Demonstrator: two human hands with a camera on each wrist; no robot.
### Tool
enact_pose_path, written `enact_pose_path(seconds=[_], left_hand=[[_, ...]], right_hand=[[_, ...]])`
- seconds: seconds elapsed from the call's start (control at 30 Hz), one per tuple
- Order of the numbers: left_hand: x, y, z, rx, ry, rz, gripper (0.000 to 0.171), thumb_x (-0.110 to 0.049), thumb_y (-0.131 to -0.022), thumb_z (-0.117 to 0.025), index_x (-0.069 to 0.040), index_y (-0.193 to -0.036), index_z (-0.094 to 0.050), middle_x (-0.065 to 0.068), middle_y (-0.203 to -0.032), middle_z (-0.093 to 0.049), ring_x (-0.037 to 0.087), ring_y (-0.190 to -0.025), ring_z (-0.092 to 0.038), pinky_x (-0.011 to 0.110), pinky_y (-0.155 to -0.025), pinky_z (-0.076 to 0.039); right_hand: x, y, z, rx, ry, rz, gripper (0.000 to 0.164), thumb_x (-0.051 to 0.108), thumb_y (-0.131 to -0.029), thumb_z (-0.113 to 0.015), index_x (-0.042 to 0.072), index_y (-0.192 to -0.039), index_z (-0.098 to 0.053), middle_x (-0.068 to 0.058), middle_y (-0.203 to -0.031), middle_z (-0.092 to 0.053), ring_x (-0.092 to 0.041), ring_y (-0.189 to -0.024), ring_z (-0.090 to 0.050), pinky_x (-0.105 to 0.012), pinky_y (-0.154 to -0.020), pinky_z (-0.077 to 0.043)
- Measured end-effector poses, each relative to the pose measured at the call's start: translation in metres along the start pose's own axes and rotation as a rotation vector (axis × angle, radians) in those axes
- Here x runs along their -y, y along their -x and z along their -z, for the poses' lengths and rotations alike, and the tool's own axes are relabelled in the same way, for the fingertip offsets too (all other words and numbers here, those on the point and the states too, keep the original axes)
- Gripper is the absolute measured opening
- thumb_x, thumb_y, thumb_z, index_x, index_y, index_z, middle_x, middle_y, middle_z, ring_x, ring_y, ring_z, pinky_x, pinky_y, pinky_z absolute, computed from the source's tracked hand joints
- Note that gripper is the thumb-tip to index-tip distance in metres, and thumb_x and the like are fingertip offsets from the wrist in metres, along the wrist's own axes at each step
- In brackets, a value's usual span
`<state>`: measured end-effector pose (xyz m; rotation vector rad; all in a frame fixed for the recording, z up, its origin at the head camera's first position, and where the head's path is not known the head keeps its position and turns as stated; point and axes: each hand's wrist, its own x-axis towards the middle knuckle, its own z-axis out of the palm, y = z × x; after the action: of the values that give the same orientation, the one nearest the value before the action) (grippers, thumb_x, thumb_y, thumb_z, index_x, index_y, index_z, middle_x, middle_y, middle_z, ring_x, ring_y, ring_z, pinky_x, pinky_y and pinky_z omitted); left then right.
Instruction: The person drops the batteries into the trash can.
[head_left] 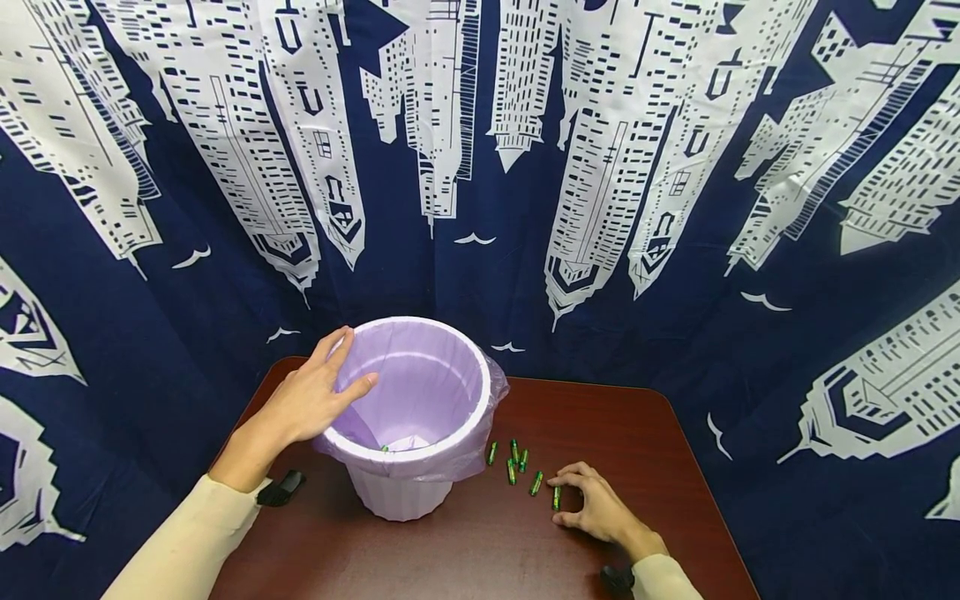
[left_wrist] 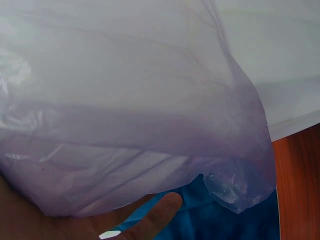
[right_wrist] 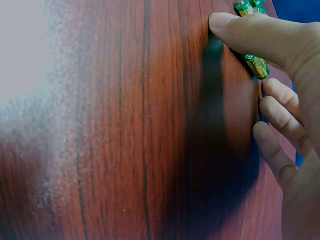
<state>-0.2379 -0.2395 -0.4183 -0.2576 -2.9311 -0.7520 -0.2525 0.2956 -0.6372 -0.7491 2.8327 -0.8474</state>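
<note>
A pale purple waste bin, lined with a thin purple bag, stands on the table. My left hand rests at the bin's left rim, fingers extended and thumb spread over the opening. In the left wrist view, the overhanging bag hides part of that hand. To the bin's right, my right hand is low over the table, thumb and fingers apart on either side of a green battery. The right wrist view shows a gap between the thumb and the fingers, with a battery between them.
Several more green batteries lie between the bin and my right hand. Something small and green shows inside the bin. The brown table ends at a dark blue curtain printed with white buildings.
</note>
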Motion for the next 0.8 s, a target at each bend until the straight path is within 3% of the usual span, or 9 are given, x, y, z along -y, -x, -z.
enact_pose_path(seconds=[0.1,0.23,0.8], left_hand=[[0.0011,0.0001,-0.0007,0.002,0.001,0.0,0.104,-0.074,-0.115,-0.053,-0.007,-0.186,-0.02,0.017,-0.196,-0.017,0.061,-0.156,-0.057,0.08,-0.125,-0.049],[0.0024,0.0003,-0.0015,0.001,0.0,0.001,0.104,-0.074,-0.114,-0.053,-0.007,-0.186,-0.02,0.017,-0.196,-0.017,0.061,-0.155,-0.058,0.08,-0.124,-0.05],[-0.0004,0.0014,0.0003,-0.007,-0.003,-0.004,0.102,-0.073,-0.115,-0.054,-0.006,-0.186,-0.022,0.017,-0.196,-0.018,0.062,-0.155,-0.058,0.081,-0.124,-0.05]], right_hand=[[-0.0006,-0.0004,-0.0002,0.006,-0.036,0.014,0.05,0.028,-0.095,-0.1,0.014,-0.14,-0.083,-0.004,-0.141,-0.07,-0.028,-0.123,-0.072,-0.04,-0.103,-0.065],[-0.0009,-0.0008,-0.0012,0.011,-0.084,0.002,0.042,0.021,-0.097,-0.099,0.013,-0.135,-0.084,0.001,-0.134,-0.072,-0.023,-0.117,-0.074,-0.032,-0.097,-0.066],[-0.0026,-0.0015,-0.0035,-0.009,-0.068,0.009,0.032,0.016,-0.096,-0.099,0.015,-0.125,-0.086,0.004,-0.129,-0.074,-0.018,-0.112,-0.074,-0.031,-0.094,-0.066]])
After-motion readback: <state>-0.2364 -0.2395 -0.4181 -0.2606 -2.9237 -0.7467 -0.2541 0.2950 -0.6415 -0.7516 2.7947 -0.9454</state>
